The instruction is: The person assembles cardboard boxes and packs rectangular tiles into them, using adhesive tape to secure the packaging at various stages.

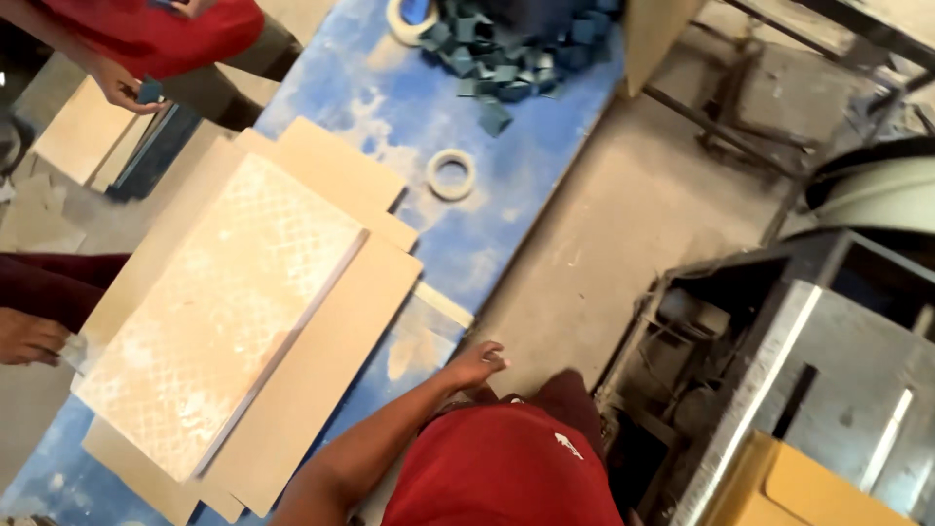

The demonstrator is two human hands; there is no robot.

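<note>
- Tile, pale and diamond-patterned, one only, lies on overlapping cardboard sheets just beside the left hand.
- That hand holds nothing; its fingers are loosely bent at the edge of the blue counter. The right hand is out of view.
- I judge no grip is begun.
- Beyond the hand: two tape rolls, one near, one far.
- Farthest: a pile of blue-grey blocks, too many to count.
- Two other people's hands show, one beside the tile and one holding a block.
</note>
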